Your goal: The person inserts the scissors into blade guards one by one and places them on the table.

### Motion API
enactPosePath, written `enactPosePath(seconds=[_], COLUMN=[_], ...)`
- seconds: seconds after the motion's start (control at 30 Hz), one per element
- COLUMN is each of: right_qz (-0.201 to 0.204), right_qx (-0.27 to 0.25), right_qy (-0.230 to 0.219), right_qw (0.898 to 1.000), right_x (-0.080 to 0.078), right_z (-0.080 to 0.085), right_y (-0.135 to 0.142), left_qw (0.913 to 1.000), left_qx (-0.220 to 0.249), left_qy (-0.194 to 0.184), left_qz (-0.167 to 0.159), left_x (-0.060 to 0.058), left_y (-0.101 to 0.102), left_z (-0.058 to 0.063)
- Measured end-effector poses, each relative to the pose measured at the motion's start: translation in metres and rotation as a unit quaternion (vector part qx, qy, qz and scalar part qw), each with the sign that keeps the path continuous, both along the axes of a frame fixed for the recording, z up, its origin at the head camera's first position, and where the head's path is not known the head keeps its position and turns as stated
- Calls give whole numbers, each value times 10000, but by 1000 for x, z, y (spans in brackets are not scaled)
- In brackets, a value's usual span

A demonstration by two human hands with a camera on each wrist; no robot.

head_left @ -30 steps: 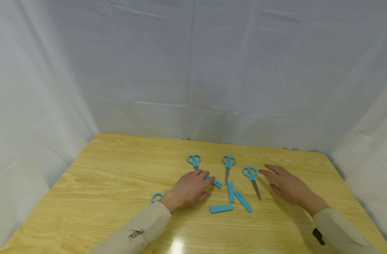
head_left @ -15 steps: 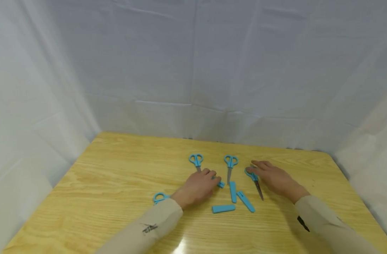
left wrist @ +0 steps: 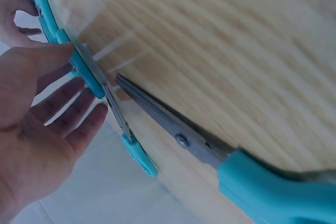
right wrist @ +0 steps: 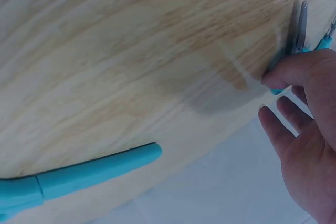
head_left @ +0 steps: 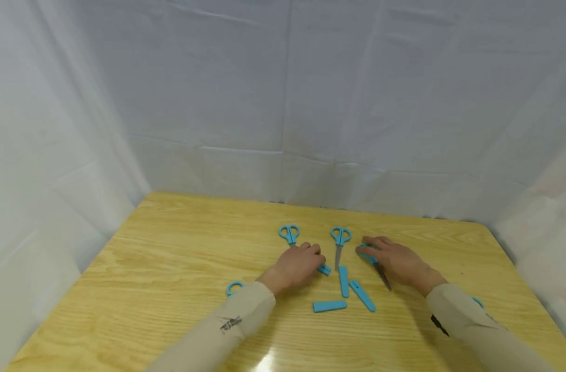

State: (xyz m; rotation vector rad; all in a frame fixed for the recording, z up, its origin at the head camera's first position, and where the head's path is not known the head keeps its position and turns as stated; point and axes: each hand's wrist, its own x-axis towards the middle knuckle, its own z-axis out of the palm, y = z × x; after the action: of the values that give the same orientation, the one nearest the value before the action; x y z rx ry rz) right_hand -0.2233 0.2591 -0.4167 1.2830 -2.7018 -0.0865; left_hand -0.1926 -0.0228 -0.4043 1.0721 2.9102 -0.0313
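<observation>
My left hand (head_left: 297, 266) is over a blue scissors sheath (left wrist: 86, 69), pinching it between thumb and fingers; most of it is hidden in the head view. Just behind that hand lie blue-handled scissors (head_left: 289, 235). At the right, my right hand (head_left: 396, 261) grips the blue handle of another pair of scissors (right wrist: 297, 30), its bare blades pointing toward the front right. Between the hands is a third pair of scissors (head_left: 340, 236). In front of them lie three loose blue sheaths, one upright (head_left: 343, 281), one slanted (head_left: 362, 296) and one crosswise (head_left: 330, 306).
Beside my left sleeve, partly covered, lie scissors with bare blades (left wrist: 273, 187). Under the right forearm a sheathed pair of scissors (right wrist: 100, 169) rests on the wooden table (head_left: 171, 268). White cloth (head_left: 218, 103) hangs around the back and sides.
My right hand has moved left onto the scissors handle and taken hold of it. The left hand has shifted slightly right over the sheath, its fingers closing in around it.
</observation>
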Motion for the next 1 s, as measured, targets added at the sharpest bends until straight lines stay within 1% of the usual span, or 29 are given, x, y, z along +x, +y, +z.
enactPosePath(seconds=[0.13, 0.2, 0.33, 0.4, 0.53, 0.63, 0.73, 0.8, 1.0], right_qz=[-147, -268, -513, -570, -521, -429, -381, -387, -523], right_qx=[47, 112, 206, 194, 209, 306, 373, 322, 211], right_qy=[7, -53, -364, -535, -687, -664, -640, -692, -996], right_qw=[9999, 9996, 9978, 9968, 9961, 9964, 9965, 9963, 9934], right_x=[1, 2, 5, 7, 8, 8, 7, 7, 8], right_z=[1, 3, 9, 12, 15, 15, 16, 16, 20], right_y=[0, 1, 1, 2, 3, 3, 4, 4, 6], left_qw=[9995, 9991, 9986, 9985, 9982, 9972, 9958, 9949, 9944], left_qx=[202, 262, 370, 389, 329, 332, 361, 371, 253], left_qy=[-252, -319, -361, -350, -416, -597, -794, -912, -1008], left_qz=[20, 7, -75, -137, -261, -298, -266, -216, -185], left_x=[-4, -5, -6, -7, -10, -13, -15, -16, -18], left_y=[-1, -1, -2, -3, -5, -6, -6, -6, -3], left_z=[1, 2, 2, 3, 5, 8, 10, 10, 10])
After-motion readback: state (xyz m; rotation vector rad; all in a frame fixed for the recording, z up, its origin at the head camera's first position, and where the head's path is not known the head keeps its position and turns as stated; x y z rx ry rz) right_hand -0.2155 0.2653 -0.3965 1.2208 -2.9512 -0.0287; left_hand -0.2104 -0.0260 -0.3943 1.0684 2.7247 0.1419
